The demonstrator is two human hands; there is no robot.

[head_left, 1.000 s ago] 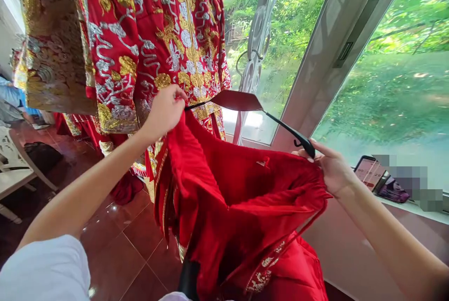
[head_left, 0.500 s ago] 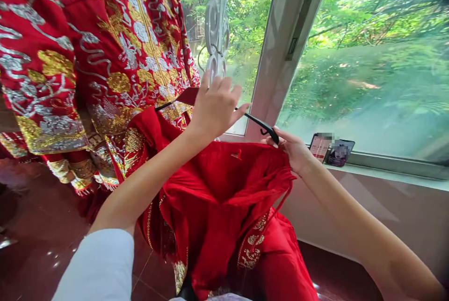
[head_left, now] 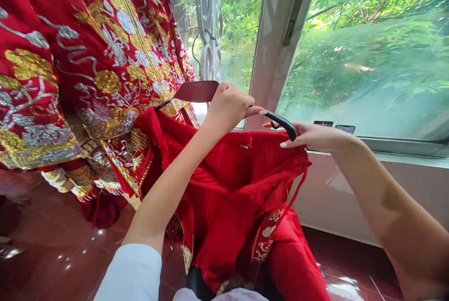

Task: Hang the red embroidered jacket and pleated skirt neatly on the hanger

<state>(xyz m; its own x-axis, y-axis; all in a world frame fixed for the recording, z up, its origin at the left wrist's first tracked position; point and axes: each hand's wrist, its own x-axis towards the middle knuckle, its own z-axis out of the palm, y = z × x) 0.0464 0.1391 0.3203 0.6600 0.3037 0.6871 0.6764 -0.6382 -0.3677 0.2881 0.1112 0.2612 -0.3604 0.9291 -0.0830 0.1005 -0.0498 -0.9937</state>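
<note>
A dark clothes hanger (head_left: 196, 91) with black arms hangs level in front of me, and a plain red skirt (head_left: 224, 189) with gold-embroidered trim droops from it. My left hand (head_left: 229, 104) is closed around the middle of the hanger. My right hand (head_left: 312, 136) pinches the hanger's black right end (head_left: 282, 125) together with the skirt's waistband. The skirt's left corner is hooked on the hanger's left tip.
A red jacket (head_left: 87, 58) thick with gold and silver embroidery hangs at the left, close behind the skirt. A window (head_left: 365, 53) with a white frame fills the right; two phones (head_left: 333, 126) lie on its sill. The floor is glossy dark red tile.
My left hand moved from the skirt's left corner to the hanger's middle and closed on it. The view swung left, and my right hand rose slightly with the hanger's right end.
</note>
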